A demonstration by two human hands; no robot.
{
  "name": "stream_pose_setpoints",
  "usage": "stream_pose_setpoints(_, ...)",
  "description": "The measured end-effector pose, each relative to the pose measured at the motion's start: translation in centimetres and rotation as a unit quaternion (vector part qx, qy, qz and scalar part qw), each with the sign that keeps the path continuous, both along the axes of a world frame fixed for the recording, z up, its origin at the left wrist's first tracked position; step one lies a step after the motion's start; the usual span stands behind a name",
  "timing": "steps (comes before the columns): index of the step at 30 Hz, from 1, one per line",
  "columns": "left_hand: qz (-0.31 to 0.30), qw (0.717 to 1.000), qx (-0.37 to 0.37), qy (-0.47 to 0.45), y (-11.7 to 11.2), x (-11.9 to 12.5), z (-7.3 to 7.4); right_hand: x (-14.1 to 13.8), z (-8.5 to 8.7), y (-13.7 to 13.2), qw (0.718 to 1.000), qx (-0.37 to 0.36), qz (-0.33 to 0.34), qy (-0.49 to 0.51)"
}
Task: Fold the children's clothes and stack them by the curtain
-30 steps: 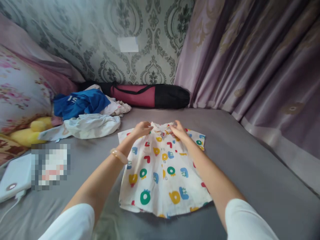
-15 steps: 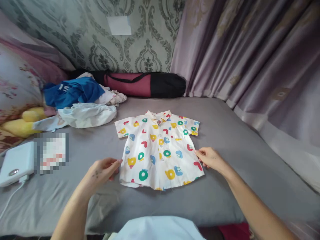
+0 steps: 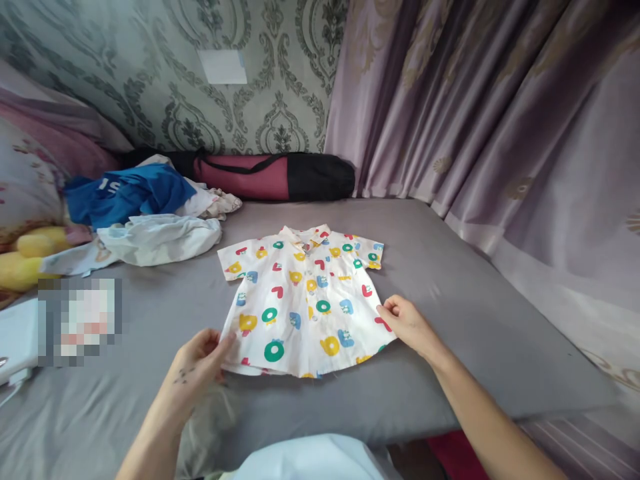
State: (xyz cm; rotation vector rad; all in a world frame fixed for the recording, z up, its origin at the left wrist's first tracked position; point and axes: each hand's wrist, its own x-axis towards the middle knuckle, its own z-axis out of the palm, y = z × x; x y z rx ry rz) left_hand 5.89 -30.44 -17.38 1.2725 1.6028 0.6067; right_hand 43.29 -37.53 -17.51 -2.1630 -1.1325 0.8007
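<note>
A white short-sleeved shirt point(image 3: 305, 313) with a collar and colourful letter prints lies spread face up on the grey bed sheet point(image 3: 440, 280). Its collar points away from me, its hem towards me. My left hand point(image 3: 197, 360) pinches the shirt's left side edge near the hem. On the other side, my right hand point(image 3: 406, 325) grips the right side edge a little above the hem, thumb on top. The fingertips under the cloth are partly hidden.
Crumpled clothes, a blue shirt point(image 3: 133, 193) and a white garment point(image 3: 160, 240) among them, lie at the back left beside a yellow plush toy point(image 3: 35, 257). A maroon-black bag point(image 3: 250, 177) runs along the wall. A white device point(image 3: 20, 340) with a cable sits at left; curtains point(image 3: 450, 120) hang at right.
My left hand has closed on the shirt's left edge and drawn the lower side outward, flaring the hem. My right hand has slid slightly lower along its edge. The view has shifted right.
</note>
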Motion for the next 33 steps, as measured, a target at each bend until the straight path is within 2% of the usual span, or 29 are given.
stream_pose_setpoints(2, 0.038, 0.999, -0.010, -0.032, 0.0, -0.2, 0.1, 0.1, 0.3, 0.1, 0.994, -0.011, -0.038, 0.100)
stream_pose_setpoints(4, 0.047, 0.998, -0.015, -0.031, 0.0, -0.6, 0.0, 0.1, 0.5, 0.0, 0.988, -0.027, -0.062, 0.140)
stream_pose_setpoints(7, 0.008, 0.999, -0.009, 0.031, 0.1, -1.5, -0.4, 0.2, 0.1, -0.3, 0.991, -0.053, -0.042, 0.114)
stream_pose_setpoints(9, -0.027, 0.994, 0.019, 0.107, 0.2, -2.2, -0.5, 0.6, -0.4, -0.6, 0.994, -0.065, -0.010, 0.089)
stream_pose_setpoints(12, -0.046, 0.959, 0.115, 0.254, 0.8, -2.3, 0.0, 1.3, -1.0, -0.9, 0.998, -0.044, 0.037, 0.038)
stream_pose_setpoints(14, -0.065, 0.930, 0.188, 0.308, 1.3, -1.0, 0.8, 1.7, -1.0, -1.0, 0.998, -0.021, 0.052, -0.013)
stream_pose_setpoints(17, -0.168, 0.901, 0.285, 0.280, 1.7, 3.3, 2.2, 1.8, -0.5, -0.8, 0.993, -0.036, 0.079, -0.076)
stream_pose_setpoints(19, -0.306, 0.872, 0.311, 0.222, 1.2, 6.7, 3.4, 1.7, 0.0, -0.6, 0.988, -0.061, 0.109, -0.091)
stream_pose_setpoints(21, -0.468, 0.816, 0.301, 0.158, 0.4, 10.2, 4.8, 1.5, 0.5, -0.4, 0.986, -0.071, 0.116, -0.100)
stream_pose_setpoints(22, -0.515, 0.792, 0.300, 0.135, 0.1, 11.9, 5.6, 1.3, 0.7, -0.3, 0.985, -0.069, 0.113, -0.106)
stream_pose_setpoints(25, -0.563, 0.752, 0.317, 0.131, -0.1, 17.9, 7.9, 0.9, 1.0, -0.1, 0.980, -0.068, 0.110, -0.153)
stream_pose_setpoints(27, -0.573, 0.748, 0.307, 0.134, 1.0, 22.5, 8.4, 0.4, 0.9, -0.1, 0.973, -0.084, 0.110, -0.185)
stream_pose_setpoints(29, -0.571, 0.754, 0.279, 0.164, 2.7, 27.2, 7.7, -0.2, 0.7, -0.3, 0.970, -0.097, 0.102, -0.197)
stream_pose_setpoints(31, -0.546, 0.765, 0.281, 0.192, 4.6, 31.3, 6.2, -0.9, 0.3, -0.7, 0.971, -0.097, 0.088, -0.199)
stream_pose_setpoints(33, -0.555, 0.758, 0.286, 0.188, 6.3, 34.2, 4.5, -1.5, -0.2, -1.2, 0.973, -0.091, 0.064, -0.200)
